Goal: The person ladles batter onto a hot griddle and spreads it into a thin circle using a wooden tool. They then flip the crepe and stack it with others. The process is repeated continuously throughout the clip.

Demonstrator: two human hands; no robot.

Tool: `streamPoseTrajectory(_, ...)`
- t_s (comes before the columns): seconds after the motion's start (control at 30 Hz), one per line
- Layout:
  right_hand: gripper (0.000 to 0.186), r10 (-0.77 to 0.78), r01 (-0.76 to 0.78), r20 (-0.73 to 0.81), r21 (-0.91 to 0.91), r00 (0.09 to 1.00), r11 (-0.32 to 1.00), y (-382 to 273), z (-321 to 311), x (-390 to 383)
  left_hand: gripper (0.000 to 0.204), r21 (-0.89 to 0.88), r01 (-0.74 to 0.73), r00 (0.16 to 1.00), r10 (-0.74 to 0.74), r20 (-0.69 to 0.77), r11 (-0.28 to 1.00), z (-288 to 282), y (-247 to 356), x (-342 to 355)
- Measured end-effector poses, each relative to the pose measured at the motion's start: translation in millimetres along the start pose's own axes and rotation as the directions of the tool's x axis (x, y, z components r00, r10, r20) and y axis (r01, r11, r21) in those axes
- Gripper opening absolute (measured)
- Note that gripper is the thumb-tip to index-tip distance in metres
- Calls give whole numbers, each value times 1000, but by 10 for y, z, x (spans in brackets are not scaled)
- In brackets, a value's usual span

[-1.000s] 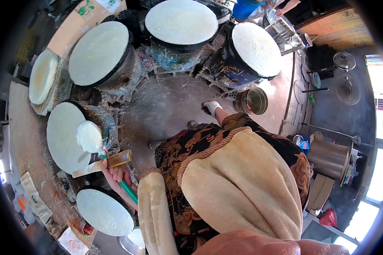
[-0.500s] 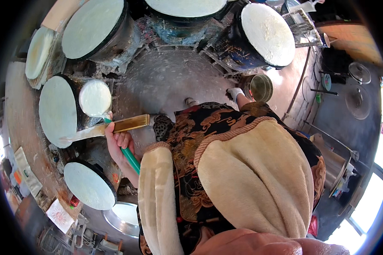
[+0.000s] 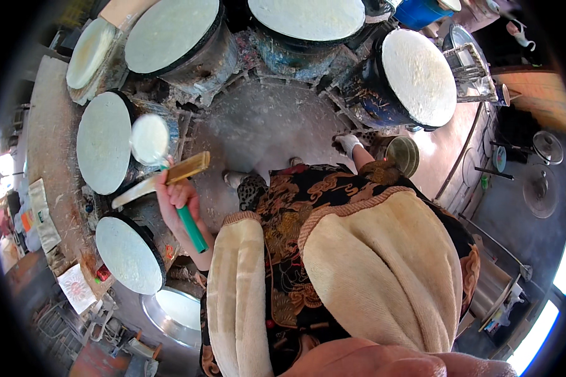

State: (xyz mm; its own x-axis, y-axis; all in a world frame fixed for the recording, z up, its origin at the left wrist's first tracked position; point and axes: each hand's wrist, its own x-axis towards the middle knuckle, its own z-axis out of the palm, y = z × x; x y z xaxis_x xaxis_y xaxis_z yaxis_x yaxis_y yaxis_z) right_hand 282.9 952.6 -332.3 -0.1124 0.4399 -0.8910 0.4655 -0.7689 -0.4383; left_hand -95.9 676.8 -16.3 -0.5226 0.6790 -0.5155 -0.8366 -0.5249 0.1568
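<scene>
My left hand [image 3: 178, 195] is closed round the green handle of a ladle [image 3: 149, 139], whose round bowl looks white and slightly blurred. The same hand pinches a flat wooden stick [image 3: 188, 166], brown at one end and whitish at the other. Left of the ladle stands a drum with a white, smooth top [image 3: 105, 143]. Nearer to me is another white-topped drum [image 3: 129, 254]; the stick's pale end hangs between the two. My right hand [image 3: 347, 144], in a white glove, hangs low beside a metal bucket [image 3: 402, 156]. Its fingers are dark and unclear, so any grip is hidden.
More white-topped drums [image 3: 305, 19] curve round the far side, one [image 3: 419, 78] at the right. A metal basin [image 3: 173, 317] sits at the near left. Along the left runs a worn board [image 3: 50, 135]. At the right, glass lids [image 3: 539, 191] lie on a dark surface.
The whole view has shifted. My left hand has moved nearer to me relative to the left drum. The stick's pale end has come off that drum's edge, and the ladle has moved with it.
</scene>
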Motion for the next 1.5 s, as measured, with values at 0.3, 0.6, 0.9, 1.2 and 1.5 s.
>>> streamPoseTrajectory(0.3, 18, 25, -25, -109, 3, 994, 1000, 115, -227, 150, 28, -23, -7, 995, 5, -104, 1000, -383, -13, -111)
streamPoseTrajectory(0.6, 13, -240, 191, 46, 471, 970, 861, -1180, 474, 251, 27, -62, 63, 997, -65, -33, 996, -283, -39, -256)
streamPoseTrajectory(0.9, 14, -341, -197, 323, 914, 883, 355, -2963, 1736, 360, 27, -16, 25, 999, -26, -44, 1000, -338, -175, -499)
streamPoseTrajectory(1.2, 13, -50, -137, 136, 991, 989, -7, -3138, 1587, 357, 28, -13, -92, 990, 90, -107, 996, -328, -226, -665)
streamPoseTrajectory(1.5, 16, -377, 200, -40, 896, 926, 396, -3035, -601, 913, 16, -26, -17, 999, 16, -40, 1000, -442, -129, -547)
